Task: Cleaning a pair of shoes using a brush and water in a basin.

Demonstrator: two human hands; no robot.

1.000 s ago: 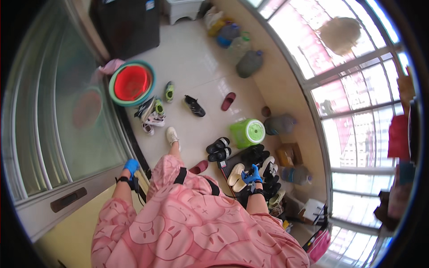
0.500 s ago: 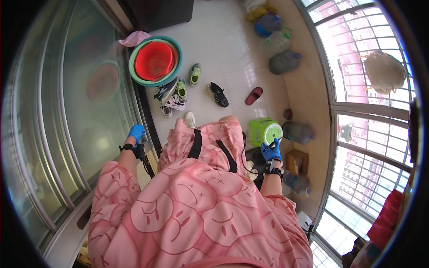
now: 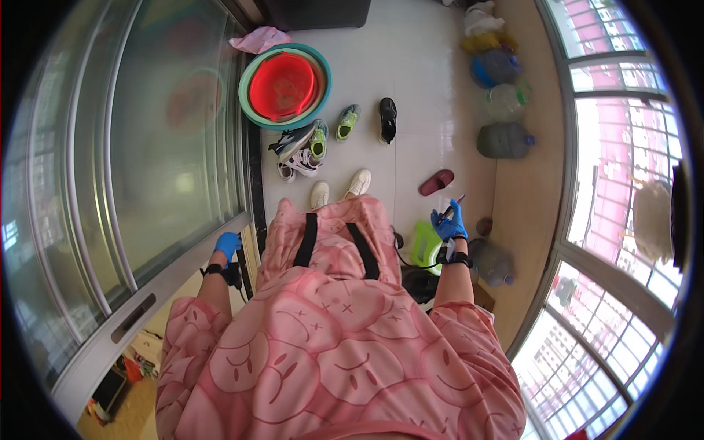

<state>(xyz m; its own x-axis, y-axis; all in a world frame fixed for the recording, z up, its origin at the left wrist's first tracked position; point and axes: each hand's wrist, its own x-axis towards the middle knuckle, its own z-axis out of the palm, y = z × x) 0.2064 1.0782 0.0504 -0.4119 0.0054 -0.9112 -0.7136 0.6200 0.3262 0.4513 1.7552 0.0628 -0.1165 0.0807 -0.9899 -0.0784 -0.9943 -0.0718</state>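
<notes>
The right hand [image 3: 449, 223], in a blue glove, is closing its fingers around a thin dark stick-like object [image 3: 452, 207] whose tip is pointing up and away from the palm; what the object is cannot be told at this size. The hand is hovering at waist height beside the person's pink patterned garment [image 3: 330, 323], above a green plastic stool [image 3: 425, 244] on the floor and near a single dark red slipper [image 3: 436, 182]. A dark band is sitting on the right wrist.

The left hand [image 3: 227, 243], also wearing a blue glove, is hanging low at the person's side with its fingers curled together; whether it is gripping anything cannot be told. It is sitting just beside the frame of a sliding glass door [image 3: 147, 169], and a dark strap is wrapping that wrist too.

Further out, two white shoes [image 3: 341, 189] are showing just beyond the hem of the garment. Ahead of them, several sneakers [image 3: 304, 147] are lying in a loose cluster near the door track, with one green sneaker [image 3: 347, 122] and one black shoe [image 3: 387, 119] a little apart. A red basin [image 3: 282, 84] is nesting inside a teal basin [image 3: 320, 99] by the door, with a pink cloth [image 3: 260, 39] beyond it. Large water jugs [image 3: 504, 139] are lining the wall beneath the windows [image 3: 623, 147].
</notes>
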